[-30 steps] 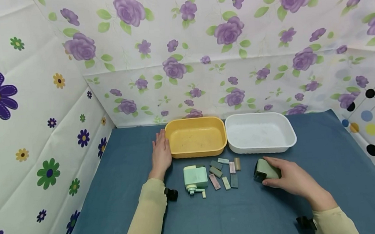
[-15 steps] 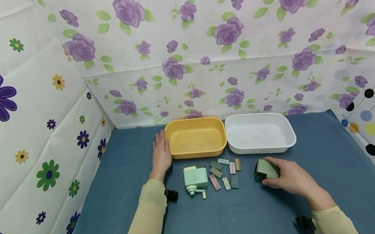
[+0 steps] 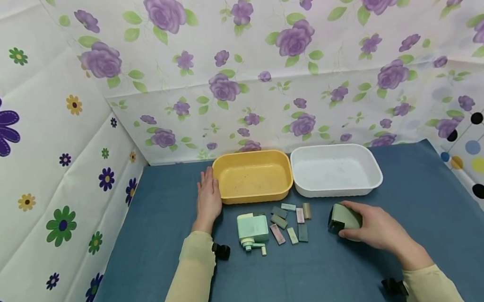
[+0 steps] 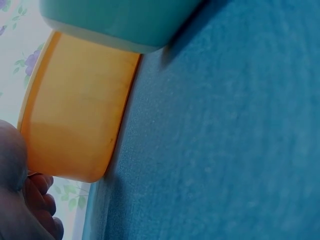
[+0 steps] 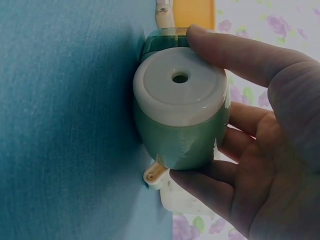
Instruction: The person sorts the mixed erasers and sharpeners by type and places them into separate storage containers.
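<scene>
My left hand [image 3: 208, 201] lies with straight fingers along the left end of the yellow tray [image 3: 254, 200]. In the left wrist view its curved fingers show beside the tray wall [image 4: 75, 115]. My right hand [image 3: 378, 228] grips a green pencil sharpener [image 3: 346, 218] between thumb and fingers, low over the blue cloth. In the right wrist view this pencil sharpener [image 5: 180, 110] turns a white face with a round pencil hole toward the camera, and a crank end [image 5: 155, 175] shows below it. A mint pencil sharpener [image 3: 252, 228] with a crank lies between the hands.
Several small erasers lie right of the mint sharpener, among them a pink eraser [image 3: 277, 234] and a blue-grey eraser [image 3: 302, 233]. A white tray [image 3: 339, 193] stands beside the yellow one. Blue cloth [image 3: 295, 279] covers the table; flowered sheets [image 3: 237, 42] rise behind and at the sides.
</scene>
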Demonstrator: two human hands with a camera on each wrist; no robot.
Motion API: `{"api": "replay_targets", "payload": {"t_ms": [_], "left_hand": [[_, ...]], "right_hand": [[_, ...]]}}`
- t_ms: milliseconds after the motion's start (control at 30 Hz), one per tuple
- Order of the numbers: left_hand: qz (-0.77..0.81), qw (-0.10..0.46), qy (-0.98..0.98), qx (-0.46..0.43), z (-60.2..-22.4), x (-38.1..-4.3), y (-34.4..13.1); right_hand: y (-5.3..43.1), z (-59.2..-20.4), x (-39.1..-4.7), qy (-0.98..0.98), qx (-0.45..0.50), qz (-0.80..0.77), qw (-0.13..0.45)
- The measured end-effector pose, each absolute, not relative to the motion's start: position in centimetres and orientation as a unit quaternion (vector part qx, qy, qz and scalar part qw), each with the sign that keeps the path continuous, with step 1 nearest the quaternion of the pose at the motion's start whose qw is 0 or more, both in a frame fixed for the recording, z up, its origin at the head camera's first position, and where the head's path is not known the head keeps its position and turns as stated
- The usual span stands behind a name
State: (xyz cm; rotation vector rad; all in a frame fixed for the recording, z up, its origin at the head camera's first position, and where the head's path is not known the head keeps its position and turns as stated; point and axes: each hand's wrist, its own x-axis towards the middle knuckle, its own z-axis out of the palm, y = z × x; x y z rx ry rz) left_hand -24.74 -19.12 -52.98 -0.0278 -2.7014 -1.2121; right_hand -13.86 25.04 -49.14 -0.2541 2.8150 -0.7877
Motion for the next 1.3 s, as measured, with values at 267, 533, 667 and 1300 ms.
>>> {"api": "replay_targets", "payload": {"t_ms": [267,533,667,1300], "left_hand": [[-0.408,0.087,-0.909,-0.009,-53.12,-24.81,-19.18],[-0.413,0.084,-0.907,-0.006,-53.01,-24.76,-19.09],[-0.413,0.082,-0.907,-0.007,-52.89,-24.76,-19.07],[-0.413,0.069,-0.908,-0.003,-52.52,-24.9,-19.02]], "right_hand": [[25.1,-49.29,-13.99,0.955,-0.085,-0.264,0.106],[25.14,-49.32,-13.96,0.956,-0.083,-0.26,0.104],[25.12,-49.35,-13.89,0.957,-0.083,-0.26,0.101],[24.51,-49.19,-13.82,0.956,-0.072,-0.267,0.1]]}}
